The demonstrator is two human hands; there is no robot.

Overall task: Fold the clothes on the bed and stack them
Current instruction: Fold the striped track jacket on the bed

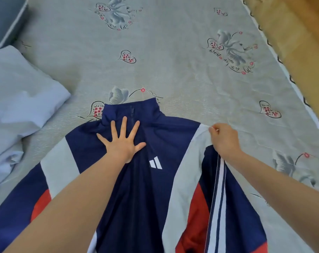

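Navy fabric filled the near half of the view: a track jacket (155, 189) lay front-up on the bed (173, 52), its standing collar (131, 110) pointing away from the person and its zip running down the middle. White and red panels crossed both shoulders and sleeves, and a white three-bar logo (155, 163) sat on the chest just right of the zip.

The left hand (121, 141) lay flat on the upper chest just below the collar, fingers straight and spread wide, pressing the cloth down and gripping nothing. Its fingertips reached the base of the collar, and the logo sat just beside the thumb, nearer the person.

The right hand (225, 140) was at the jacket's right shoulder, fingers curled and pinching the white shoulder seam. The cloth there was gathered and raised off the bed, so the striped sleeve (218, 207) hung in folds from the hand down toward the lower edge of the view.

The bed was covered by a grey sheet printed with hearts, pale flowers and looping script. A pale blue pillow (21, 92) lay rumpled at the left, close to the jacket's left sleeve but apart from it. A darker grey cushion or box with a pale edge (5, 21) showed in the far left corner; which it was could not be told. Along the right edge of the bed ran a tan surface (301, 33).
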